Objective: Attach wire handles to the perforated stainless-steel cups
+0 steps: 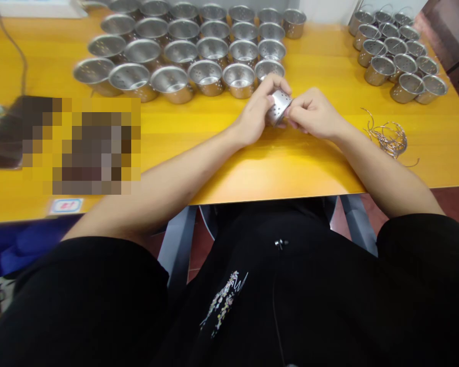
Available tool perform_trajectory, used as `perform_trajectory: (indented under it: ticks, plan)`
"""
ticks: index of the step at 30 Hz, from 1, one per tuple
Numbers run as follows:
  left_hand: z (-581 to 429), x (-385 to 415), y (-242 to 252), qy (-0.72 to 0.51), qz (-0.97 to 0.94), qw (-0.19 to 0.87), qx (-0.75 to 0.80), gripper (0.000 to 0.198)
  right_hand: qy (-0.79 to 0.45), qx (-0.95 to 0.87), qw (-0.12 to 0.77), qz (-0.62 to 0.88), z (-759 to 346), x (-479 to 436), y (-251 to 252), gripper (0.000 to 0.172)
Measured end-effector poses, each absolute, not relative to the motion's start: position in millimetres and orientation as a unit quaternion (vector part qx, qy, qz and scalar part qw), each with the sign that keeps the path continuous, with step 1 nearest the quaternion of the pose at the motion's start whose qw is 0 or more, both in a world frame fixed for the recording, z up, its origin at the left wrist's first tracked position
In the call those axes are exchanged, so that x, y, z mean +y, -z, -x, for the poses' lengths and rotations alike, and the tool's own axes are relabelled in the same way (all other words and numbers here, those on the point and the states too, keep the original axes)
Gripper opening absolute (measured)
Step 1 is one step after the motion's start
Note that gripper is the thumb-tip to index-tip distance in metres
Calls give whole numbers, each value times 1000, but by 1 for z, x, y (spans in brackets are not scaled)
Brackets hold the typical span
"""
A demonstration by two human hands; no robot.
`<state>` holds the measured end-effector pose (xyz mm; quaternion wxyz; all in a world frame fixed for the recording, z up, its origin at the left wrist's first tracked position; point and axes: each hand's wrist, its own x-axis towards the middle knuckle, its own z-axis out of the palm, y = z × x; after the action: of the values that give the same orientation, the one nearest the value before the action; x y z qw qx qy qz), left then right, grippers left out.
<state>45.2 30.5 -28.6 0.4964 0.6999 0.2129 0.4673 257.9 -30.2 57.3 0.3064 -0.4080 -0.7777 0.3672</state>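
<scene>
A small perforated metal cup is tilted on its side above the table, with its holes facing up. My left hand is wrapped around it, thumb on the near side and fingers over the top. At the cup's right edge, my right hand is closed in a pinch; its fingertips hide whatever lies between them. Just beyond my hands stand rows of similar perforated metal cups, upright and without visible handles. A loose tangle of bent wire handles lies to the right of my right forearm.
At the far right of the yellow table, several perforated cups with wire handles stand grouped. A dark object and a pixelated patch are at the left. A small label sits by the front edge.
</scene>
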Motion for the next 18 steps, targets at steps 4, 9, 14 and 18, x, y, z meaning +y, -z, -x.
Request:
perform_trajectory:
  ticks: [4,9,14,18]
  plan:
    - [-46,30,28,-464,-707,487,217,69,-373,-774,296,418,-260,-29,-57,47]
    - [-42,32,30,-462,-705,491,221,63,-372,-774,285,425,-261,-30,-58,49]
    - [-42,29,26,-455,-699,503,226,61,-368,-773,289,429,-258,-32,-63,51]
    - [-41,24,20,-461,-692,511,219,57,-368,-777,292,419,-260,-29,-60,51]
